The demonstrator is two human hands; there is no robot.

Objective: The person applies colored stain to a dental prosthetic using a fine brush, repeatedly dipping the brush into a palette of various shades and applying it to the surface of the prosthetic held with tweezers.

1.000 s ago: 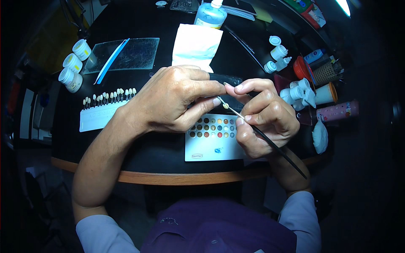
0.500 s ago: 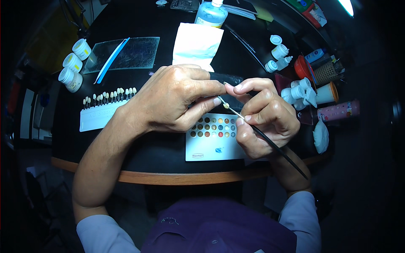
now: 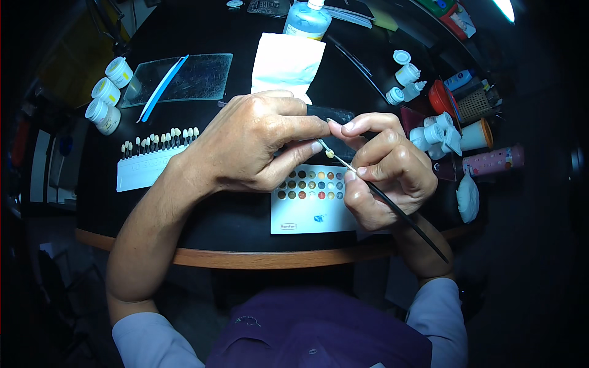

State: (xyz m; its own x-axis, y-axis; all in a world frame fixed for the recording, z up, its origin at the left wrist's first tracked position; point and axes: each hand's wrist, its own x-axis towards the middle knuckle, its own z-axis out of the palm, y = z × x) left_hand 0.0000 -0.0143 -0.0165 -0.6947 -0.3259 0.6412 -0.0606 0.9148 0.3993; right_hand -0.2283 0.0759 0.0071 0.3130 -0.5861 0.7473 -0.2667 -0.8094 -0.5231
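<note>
My left hand (image 3: 257, 141) pinches a thin metal holder (image 3: 322, 143) between finger and thumb, with a small ivory tooth-shaped piece (image 3: 329, 153) at its end. My right hand (image 3: 389, 175) grips a slim brush (image 3: 405, 219) with a black handle and pale metal ferrule. The brush's front end points up-left at the small piece; whether it touches cannot be told. The fingertips of both hands meet above it. Below them lies a white palette (image 3: 313, 218) with rows of coloured round wells, partly hidden by my hands.
A shade guide (image 3: 147, 172), white jars (image 3: 102, 116) and a glass slab (image 3: 202, 80) lie left on the black desk (image 3: 208, 230). Behind my hands stand a folded white tissue (image 3: 285, 64) and blue bottle (image 3: 304, 24). Small bottles (image 3: 408, 75), cups (image 3: 432, 134) and a pink cylinder (image 3: 494, 161) crowd the right.
</note>
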